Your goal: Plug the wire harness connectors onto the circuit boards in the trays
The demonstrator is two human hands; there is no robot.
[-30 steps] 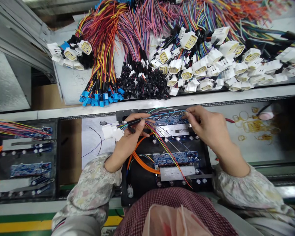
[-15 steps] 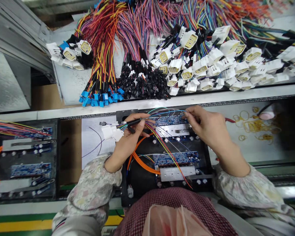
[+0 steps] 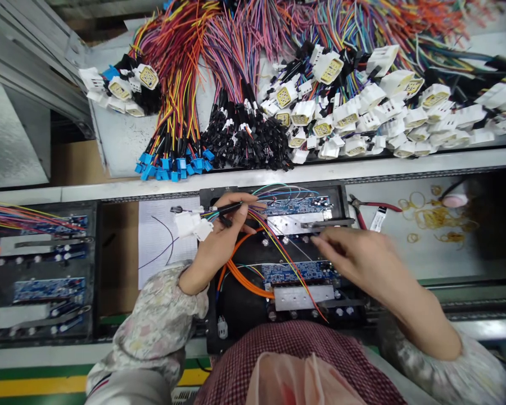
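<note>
My left hand (image 3: 219, 242) is closed around the black-sleeved part of a wire harness (image 3: 193, 226), whose white connectors stick out to its left. From the grip, loose coloured wires (image 3: 280, 247) fan out rightward: some arch above the upper blue circuit board (image 3: 293, 206), others hang down across the lower circuit board (image 3: 295, 273). Over the right side of the black fixture (image 3: 240, 334), my right hand (image 3: 354, 253) has thumb and fingers pinched together, slightly blurred. Whatever may be between its fingertips is too small to make out.
Red-handled pliers (image 3: 375, 206) and yellow rubber bands (image 3: 441, 216) lie to the right. Many bundled harnesses (image 3: 253, 135) lie on the shelf ahead. A second fixture (image 3: 90, 270) with boards stands at left, beside a paper sheet (image 3: 152, 253).
My right hand has come down and toward me from the blue wires above the upper board, uncovering the pliers. My left hand keeps its hold on the harness.
</note>
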